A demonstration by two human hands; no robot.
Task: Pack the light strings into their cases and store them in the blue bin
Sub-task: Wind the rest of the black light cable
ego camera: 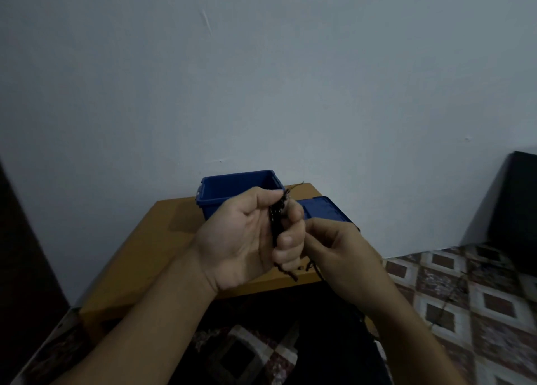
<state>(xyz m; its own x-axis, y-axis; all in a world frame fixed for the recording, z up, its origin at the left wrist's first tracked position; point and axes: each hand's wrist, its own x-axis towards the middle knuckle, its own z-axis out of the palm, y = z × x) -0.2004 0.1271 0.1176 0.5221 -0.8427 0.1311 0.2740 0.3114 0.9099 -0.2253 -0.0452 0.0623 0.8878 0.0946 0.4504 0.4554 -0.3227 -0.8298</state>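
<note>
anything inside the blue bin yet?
Of the blue bin only bare upper inner walls show. Its floor is hidden by the near wall and the left hand gripping the light string, so contents cannot be told.

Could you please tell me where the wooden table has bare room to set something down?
The orange-brown wooden table is bare left of the open blue plastic bin, out to its left edge. The flat blue lid crowds the right.

Light string [275, 227]: dark, wound into a narrow upright bundle, gripped in the left hand [244, 239]; loose ends hang below, one pinched by the right hand [334, 248].
Bin [232, 185]: blue, open, upright, at the tabletop's [174, 227] far edge.
Blue panel [325, 210]: flat, just right of the bin.
</note>
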